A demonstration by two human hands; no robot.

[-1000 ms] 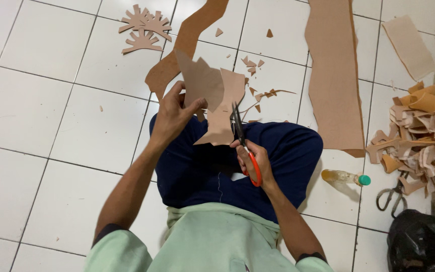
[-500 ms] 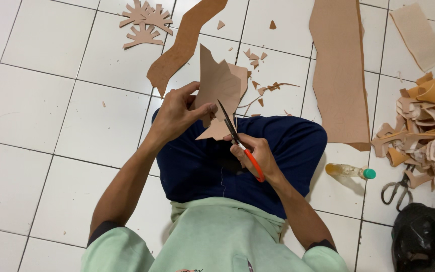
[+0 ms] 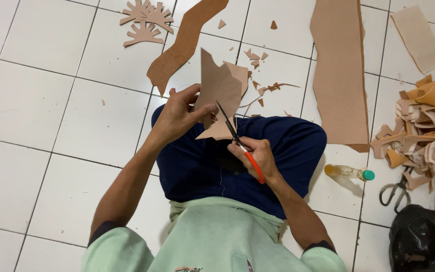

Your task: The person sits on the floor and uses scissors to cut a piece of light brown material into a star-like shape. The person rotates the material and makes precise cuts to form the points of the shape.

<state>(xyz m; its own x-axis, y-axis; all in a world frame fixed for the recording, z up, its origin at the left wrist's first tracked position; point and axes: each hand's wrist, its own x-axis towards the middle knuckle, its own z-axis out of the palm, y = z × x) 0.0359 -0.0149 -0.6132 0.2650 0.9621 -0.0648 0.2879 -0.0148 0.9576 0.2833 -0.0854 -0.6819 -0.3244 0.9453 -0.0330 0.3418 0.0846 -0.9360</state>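
The left hand (image 3: 177,117) is pinching a jagged tan leather piece (image 3: 220,90) above the lap, over the white tiled floor (image 3: 41,106), while the right hand (image 3: 259,157) is gripping orange-handled scissors (image 3: 240,143), blades open against the piece's lower edge. Leather scraps (image 3: 257,55) are lying just beyond, and a small bottle (image 3: 349,173) is resting to the right.

A tan leather piece (image 3: 221,90) with jagged, pointed edges is sitting upright just above the middle of the frame, over the dark blue lap. Orange-handled scissors (image 3: 239,144) are lying slantwise just below it, their dark blades pointing up-left and overlapping the piece's lower edge, the handles trailing toward the lower right.
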